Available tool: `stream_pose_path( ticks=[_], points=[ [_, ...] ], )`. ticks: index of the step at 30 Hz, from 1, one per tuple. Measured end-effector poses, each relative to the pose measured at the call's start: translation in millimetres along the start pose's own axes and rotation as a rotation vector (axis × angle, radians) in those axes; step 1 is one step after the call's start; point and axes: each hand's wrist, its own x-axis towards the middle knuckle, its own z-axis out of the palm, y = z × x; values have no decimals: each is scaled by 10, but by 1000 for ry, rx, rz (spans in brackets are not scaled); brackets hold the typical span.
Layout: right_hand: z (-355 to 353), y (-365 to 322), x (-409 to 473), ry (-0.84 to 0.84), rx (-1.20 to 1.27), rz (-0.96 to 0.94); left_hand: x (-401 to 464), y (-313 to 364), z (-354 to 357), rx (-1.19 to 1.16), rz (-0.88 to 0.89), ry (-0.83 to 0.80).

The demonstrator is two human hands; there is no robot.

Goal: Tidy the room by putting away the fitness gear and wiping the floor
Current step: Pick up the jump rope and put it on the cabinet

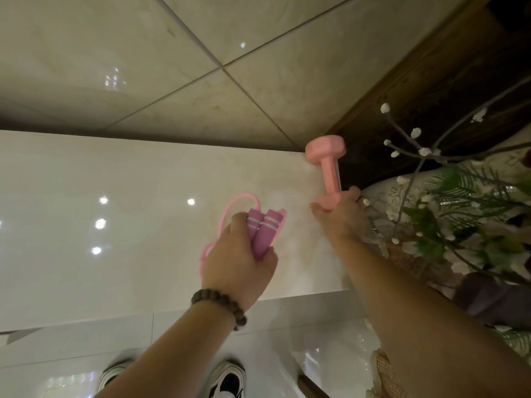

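Left hand [238, 251] — fingers curled round the two purple handles of a jump rope [260, 231], both handles held side by side, their striped ends pointing away from the wrist. The pink cord loops out beyond and to the left of the hand, one loop just past the fingers, another hanging beside the back of the hand. A dark beaded bracelet [221, 304] sits on the left wrist.

Right hand [340, 215] — fingers closed round the near head of a pink dumbbell [327, 168]. The dumbbell stands out beyond the hand, its bar running away from the knuckles and its far head well past the fingertips, at the far right corner of the table [115, 225]. Whether the far head touches the table top cannot be told.

Table — glossy pale marble-look surface, lying under and to the left of both hands; ceiling lights reflect in it. The two hands are near each other, the rope hand nearer the body, the dumbbell hand farther out and to its right.

Right of the right forearm: artificial flowers [448, 214] with white buds and green leaves, close beside the arm.

Beyond the table: tiled floor [143, 67]. Below the left forearm: a pair of black-and-white shoes [230, 377] on glossy floor.
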Motion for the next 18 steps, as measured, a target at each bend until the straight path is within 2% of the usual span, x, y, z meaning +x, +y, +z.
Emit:
stream_pose_path(
  ticks=[3, 6, 8, 11, 14, 18],
  points=[
    [6, 3, 1, -6, -1, -21, 195, 293, 34, -197, 19, -38],
    [17, -9, -6, 10, 9, -25, 421, 363, 82, -407, -54, -12],
    [25, -20, -13, 21, 31, -18, 567, 223, 129, -409, -137, 21],
    [50, -12, 3, 14, 49, -20, 656, -109, 190, -151, -227, 37],
    [45, -2, 18, -4, 31, -21, 535, -335, 219, 61, -51, 44],
    [19, 8, 7, -17, 17, -19, 447, -564, 349, 512, 161, -172]
  ],
)
